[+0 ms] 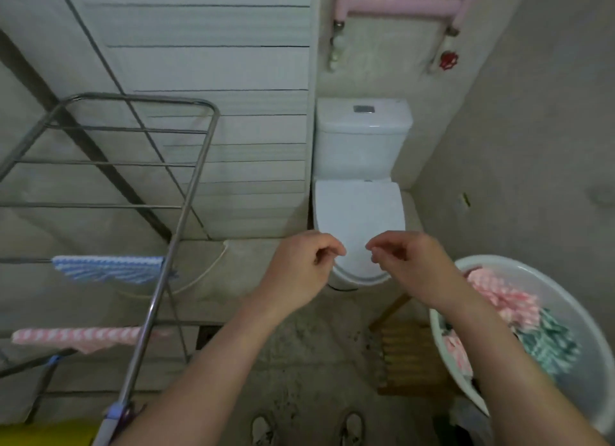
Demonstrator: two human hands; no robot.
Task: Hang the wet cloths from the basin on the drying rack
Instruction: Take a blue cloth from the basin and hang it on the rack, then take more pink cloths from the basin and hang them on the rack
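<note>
I saw two cloths (109, 269) on the drying rack (196, 166), more in the basin (532, 272) right of it; left hand (299, 266), right hand (409, 262) curled empty.

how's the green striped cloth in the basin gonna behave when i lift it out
Probably floppy: the green striped cloth lies crumpled in folds in the basin. It may drag along the pink cloth bunched against it. The task calls it wet, so it is likely heavier than it looks and may drip.
</note>
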